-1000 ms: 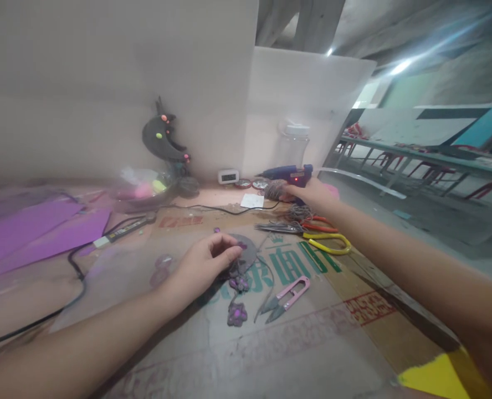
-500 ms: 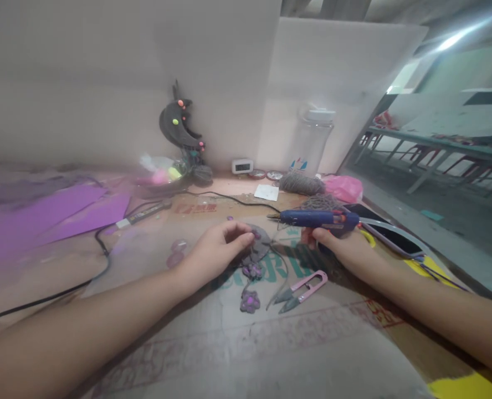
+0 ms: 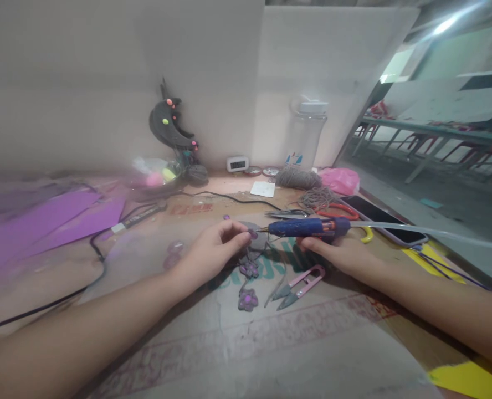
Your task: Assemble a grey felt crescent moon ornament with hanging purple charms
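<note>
My right hand (image 3: 337, 254) grips a blue hot glue gun (image 3: 306, 226) with a glue stick out its back, held level, nozzle pointing left. The nozzle tip is almost at a small purple piece pinched in the fingers of my left hand (image 3: 213, 250). Under that hand lies a grey felt piece (image 3: 257, 243) with purple felt flowers (image 3: 248, 299) hanging from it on the cardboard-covered table (image 3: 312, 343). Pink thread snips (image 3: 298, 285) lie just below the gun.
Behind the gun lie scissors with red and yellow handles (image 3: 337, 211), a phone (image 3: 381, 226), a ball of grey yarn (image 3: 298, 178), a pink bag (image 3: 341, 180), a clear water bottle (image 3: 306, 136) and a small clock (image 3: 237, 163). Purple sheets (image 3: 55, 221) and a black cable (image 3: 96, 249) lie at left. A yellow sheet (image 3: 466, 379) is at lower right.
My right hand took the glue gun from the back of the table, brought it forward and moved its nozzle left up to my left hand's fingers. The left hand stayed on the felt piece.
</note>
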Demonstrator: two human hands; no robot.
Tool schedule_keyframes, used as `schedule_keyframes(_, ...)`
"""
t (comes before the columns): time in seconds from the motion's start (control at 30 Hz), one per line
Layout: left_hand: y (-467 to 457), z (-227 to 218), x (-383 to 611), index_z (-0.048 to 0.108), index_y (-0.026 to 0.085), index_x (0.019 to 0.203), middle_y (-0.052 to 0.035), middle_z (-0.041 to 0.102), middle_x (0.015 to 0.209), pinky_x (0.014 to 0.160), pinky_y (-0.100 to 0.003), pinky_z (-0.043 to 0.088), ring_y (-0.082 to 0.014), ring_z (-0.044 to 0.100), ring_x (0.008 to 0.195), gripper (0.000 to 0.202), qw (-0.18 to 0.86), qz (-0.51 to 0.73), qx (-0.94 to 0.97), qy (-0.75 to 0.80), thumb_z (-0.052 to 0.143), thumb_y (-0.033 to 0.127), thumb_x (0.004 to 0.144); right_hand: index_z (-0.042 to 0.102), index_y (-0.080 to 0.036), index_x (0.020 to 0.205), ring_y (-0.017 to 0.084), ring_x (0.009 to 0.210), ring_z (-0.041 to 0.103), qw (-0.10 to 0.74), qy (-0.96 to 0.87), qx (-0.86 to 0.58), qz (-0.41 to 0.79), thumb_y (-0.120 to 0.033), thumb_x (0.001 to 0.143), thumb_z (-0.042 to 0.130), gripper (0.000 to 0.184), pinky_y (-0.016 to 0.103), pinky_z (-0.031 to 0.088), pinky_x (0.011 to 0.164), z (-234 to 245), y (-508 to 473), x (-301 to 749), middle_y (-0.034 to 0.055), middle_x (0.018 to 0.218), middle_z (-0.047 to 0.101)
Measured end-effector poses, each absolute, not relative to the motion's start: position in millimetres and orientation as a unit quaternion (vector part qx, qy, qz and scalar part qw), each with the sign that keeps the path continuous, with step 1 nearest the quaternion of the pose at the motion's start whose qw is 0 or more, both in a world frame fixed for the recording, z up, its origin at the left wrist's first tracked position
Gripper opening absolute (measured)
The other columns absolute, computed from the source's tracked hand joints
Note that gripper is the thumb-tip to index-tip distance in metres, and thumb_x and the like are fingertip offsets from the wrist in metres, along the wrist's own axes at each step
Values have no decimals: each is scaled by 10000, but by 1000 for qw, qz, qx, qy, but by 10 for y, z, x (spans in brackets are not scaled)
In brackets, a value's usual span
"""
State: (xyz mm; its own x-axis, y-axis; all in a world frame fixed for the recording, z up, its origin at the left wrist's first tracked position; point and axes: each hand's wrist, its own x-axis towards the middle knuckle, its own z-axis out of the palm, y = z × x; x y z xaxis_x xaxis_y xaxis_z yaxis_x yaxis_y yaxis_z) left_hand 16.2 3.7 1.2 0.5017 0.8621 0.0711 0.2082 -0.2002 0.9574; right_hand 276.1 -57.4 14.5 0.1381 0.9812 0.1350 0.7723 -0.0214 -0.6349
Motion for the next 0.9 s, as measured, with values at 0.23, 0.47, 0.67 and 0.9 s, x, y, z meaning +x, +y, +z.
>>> schedule_keyframes(0.23,33,34,165,626,169,854,-2,593,790,675,-255,400,-132,527,717,231,486,322,717,382,613,400,864,757,-244,739,289,810,721,302,-653,-680,140,-568,722,647,342,369,592,717,133,-566,2763,44,786,767)
schedule_keyframes(0.47,50,2,161,631,178,874,-8,611,798,656,-260,411,-142,539,710,247,488,317,713,392,621,423,854,771,-244,882,321,917,715,279,-645,-694,155,-591,743,622,403,411,590,791,146,-566,2752,66,898,774)
schedule_keyframes(0.67,51,6,163,639,176,866,-13,620,796,641,-255,412,-143,549,708,247,480,322,715,393,620,422,855,769,-230,902,346,961,706,258,-634,-711,159,-593,760,607,422,452,581,821,156,-563,2748,85,925,772)
schedule_keyframes(0.9,43,-3,161,639,170,868,-17,621,798,658,-265,422,-143,548,710,251,484,322,713,390,624,420,851,768,-235,900,335,944,713,260,-645,-701,158,-588,779,603,407,425,588,809,151,-558,2760,79,915,774)
